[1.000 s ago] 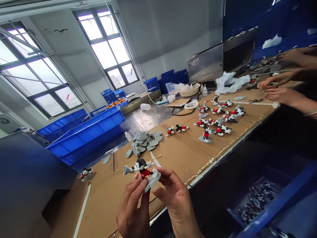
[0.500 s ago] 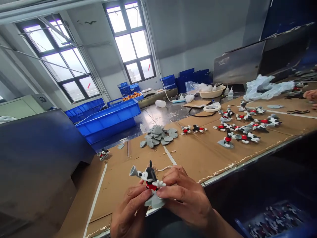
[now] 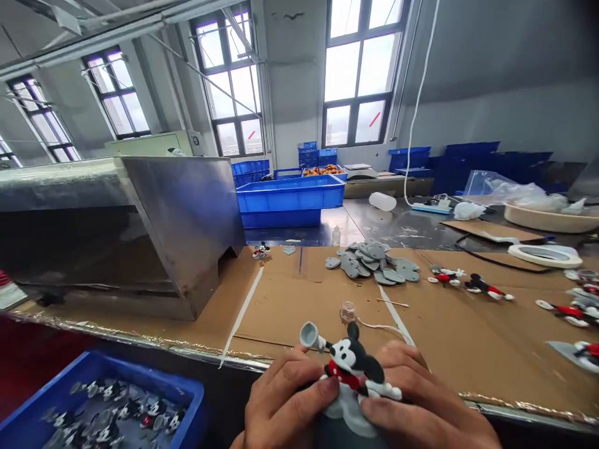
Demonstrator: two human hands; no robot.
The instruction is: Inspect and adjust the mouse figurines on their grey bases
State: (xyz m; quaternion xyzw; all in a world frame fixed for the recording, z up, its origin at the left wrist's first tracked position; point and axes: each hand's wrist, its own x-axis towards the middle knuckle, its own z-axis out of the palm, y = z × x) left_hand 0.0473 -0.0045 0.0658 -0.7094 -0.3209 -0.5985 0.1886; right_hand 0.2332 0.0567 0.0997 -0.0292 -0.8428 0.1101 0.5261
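Note:
Between both hands, at the table's front edge, is a Mickey Mouse figurine (image 3: 358, 363) with black ears, a red body and a grey cone in one raised hand. It stands on a light grey base (image 3: 349, 408). My left hand (image 3: 290, 396) grips its left side, thumb against the lower body and base. My right hand (image 3: 416, 399) closes on the other side, thumb on the base below the white glove. Just beyond lies a small clear jar (image 3: 347, 312) with a white cord beside it. A pile of grey bases (image 3: 374, 262) rests farther back.
A blue bin (image 3: 191, 399) of finished-looking figurines sits low at left. A metal hood (image 3: 182, 231) stands on the left of the cardboard-covered table (image 3: 281, 299). One figurine (image 3: 261, 251) stands beside it; several lie at right. Behind are a blue crate (image 3: 290, 196) and a tape roll (image 3: 545, 254).
The view has swung left, bringing the metal hood and the left blue bin into sight. Both hands still hold the figurine, which has tilted slightly.

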